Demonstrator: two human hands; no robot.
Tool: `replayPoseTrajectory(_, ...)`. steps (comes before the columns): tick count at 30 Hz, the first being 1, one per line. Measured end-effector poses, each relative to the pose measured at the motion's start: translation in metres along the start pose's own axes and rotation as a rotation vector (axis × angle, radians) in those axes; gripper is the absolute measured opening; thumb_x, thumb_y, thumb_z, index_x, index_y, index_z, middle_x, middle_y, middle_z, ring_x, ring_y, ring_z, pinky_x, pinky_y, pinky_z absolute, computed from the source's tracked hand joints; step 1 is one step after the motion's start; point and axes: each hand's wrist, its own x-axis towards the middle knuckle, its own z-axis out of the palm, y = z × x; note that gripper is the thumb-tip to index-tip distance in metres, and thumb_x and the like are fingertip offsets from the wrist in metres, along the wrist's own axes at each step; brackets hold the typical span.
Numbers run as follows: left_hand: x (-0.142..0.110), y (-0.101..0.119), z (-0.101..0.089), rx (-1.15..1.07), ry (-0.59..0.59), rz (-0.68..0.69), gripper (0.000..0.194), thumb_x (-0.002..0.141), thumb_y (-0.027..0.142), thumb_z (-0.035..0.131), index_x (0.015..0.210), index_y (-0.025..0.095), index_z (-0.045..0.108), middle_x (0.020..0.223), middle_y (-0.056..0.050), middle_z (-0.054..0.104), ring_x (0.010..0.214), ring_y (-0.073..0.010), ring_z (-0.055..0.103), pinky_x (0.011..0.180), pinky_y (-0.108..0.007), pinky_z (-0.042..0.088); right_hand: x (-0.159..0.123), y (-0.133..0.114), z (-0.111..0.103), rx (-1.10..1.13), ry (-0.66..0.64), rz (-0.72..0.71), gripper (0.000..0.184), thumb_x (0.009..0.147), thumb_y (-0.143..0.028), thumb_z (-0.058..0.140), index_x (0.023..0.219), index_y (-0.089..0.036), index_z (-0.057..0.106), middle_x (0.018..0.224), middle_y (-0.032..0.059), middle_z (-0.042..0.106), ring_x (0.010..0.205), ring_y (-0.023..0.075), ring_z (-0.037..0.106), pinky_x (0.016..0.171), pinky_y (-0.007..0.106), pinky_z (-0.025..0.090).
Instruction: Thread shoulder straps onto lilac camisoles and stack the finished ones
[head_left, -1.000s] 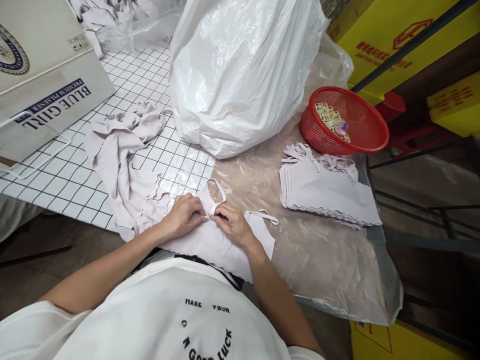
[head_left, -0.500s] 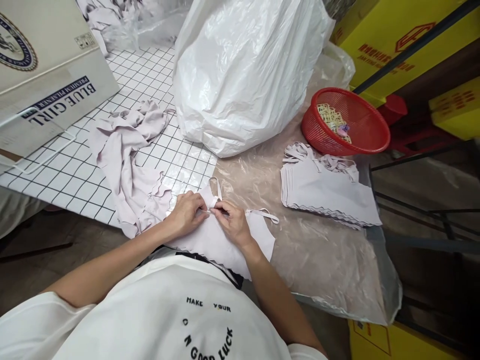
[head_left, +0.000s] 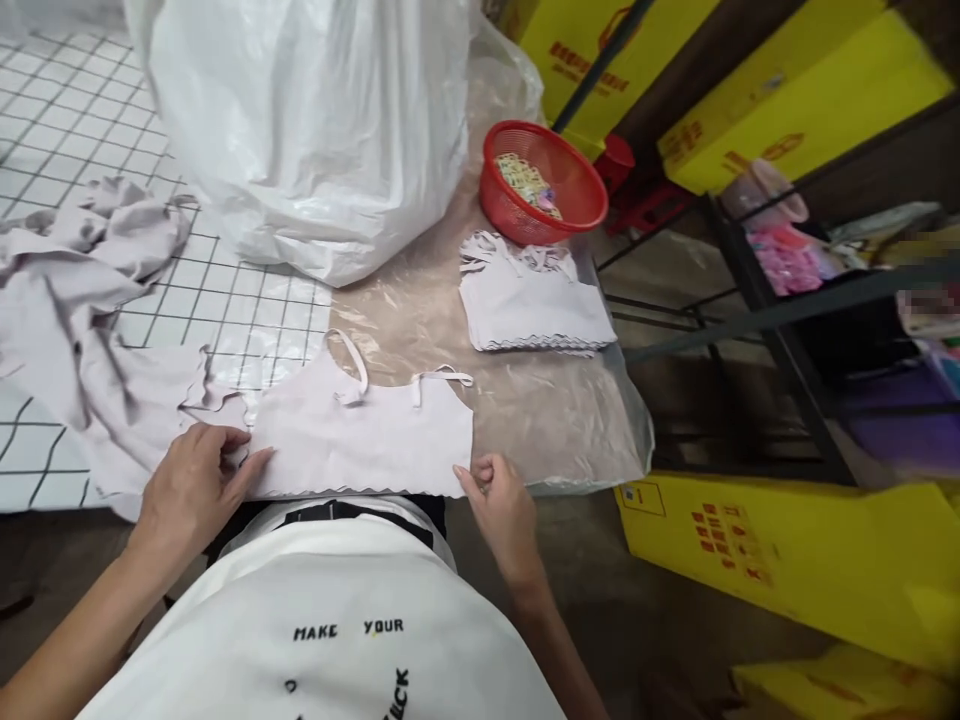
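Note:
A pale lilac strap top (head_left: 360, 440) lies spread flat at the table's near edge, its two straps pointing away from me. My left hand (head_left: 191, 485) pinches its lower left corner, fingers closed on the cloth. My right hand (head_left: 501, 500) grips its lower right corner with thumb and fingers. A neat stack of the same tops (head_left: 532, 310) sits further right on the clear plastic sheet (head_left: 570, 420). A crumpled heap of lilac tops (head_left: 82, 300) lies to the left on the grid-patterned surface.
A big white plastic bag (head_left: 300, 130) stands behind the top. A red basket (head_left: 544, 180) with small tags sits beyond the stack. Yellow cartons (head_left: 787, 550) lie on the floor at right, beside a dark metal rack (head_left: 787, 310).
My hands left the strap at the top's middle and moved out to its two lower corners, spreading it flat. The camera swung to the right.

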Motion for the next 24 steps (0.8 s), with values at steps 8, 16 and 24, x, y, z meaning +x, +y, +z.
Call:
replayPoseTrajectory(8,0.008,0.008,0.010,-0.022,0.012,0.015,0.039,0.082,0.055,0.053,0.096,0.019,0.060,0.093,-0.009,0.062,0.087,-0.0280,0.059,0.077,-0.040,0.050,0.006,0.013,0.006,0.004,-0.052,-0.009,0.028,0.093,-0.041,0.045,0.070,-0.025,0.044,0.066,0.0032,0.057,0.061,0.0205,0.052,0.057,0.030,0.036)
replayPoseTrajectory(16,0.001,0.040,0.004,-0.011,0.025,0.013,0.022,0.081,0.039,0.049,0.068,0.021,0.052,0.079,-0.008,0.062,0.084,-0.0276,0.054,0.076,-0.041,0.044,0.010,0.008,-0.008,0.280,-0.094,0.081,0.037,0.086,-0.059,0.048,0.070,-0.026,0.043,0.057,-0.0007,0.050,0.053,0.0188,0.048,0.053,0.031,0.038)
replayPoseTrajectory(24,-0.024,0.076,-0.075,-0.757,-0.298,-0.144,0.041,0.071,0.063,0.065,0.082,0.026,0.052,0.054,0.005,0.045,0.043,-0.0112,0.039,0.041,-0.024,0.032,0.018,-0.019,-0.089,0.841,-0.077,0.188,0.037,0.075,-0.055,0.069,0.087,-0.026,0.051,0.064,-0.0012,0.056,0.054,0.0158,0.052,0.049,0.027,0.041)
